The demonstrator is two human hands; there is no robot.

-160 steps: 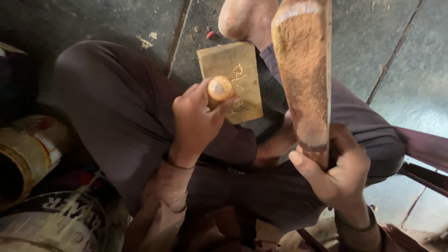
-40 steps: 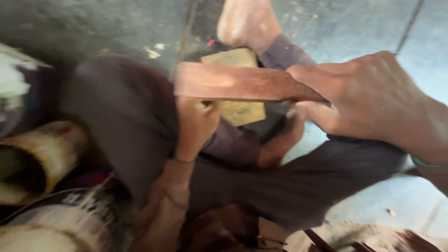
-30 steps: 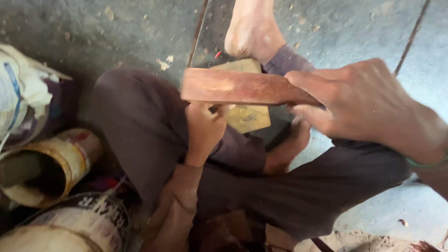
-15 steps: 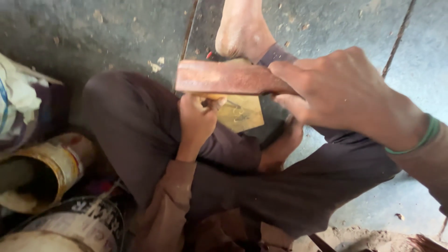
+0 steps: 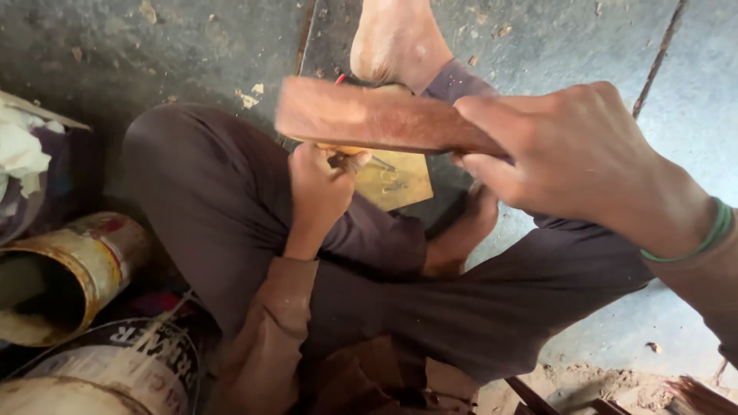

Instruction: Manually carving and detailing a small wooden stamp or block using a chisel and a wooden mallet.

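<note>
The right hand gripped the wooden block tight by its right end, long axis running nearly level and pointing left, right above the chisel that the left hand fisted closed over the yellow plate on the floor.

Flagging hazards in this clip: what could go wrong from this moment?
The wooden block in the right hand hangs right above the left hand holding the small tool; a skewed blow could hit its knuckles. The brass-coloured plate rests by a bare foot, so a slipping tool might jab it.
</note>
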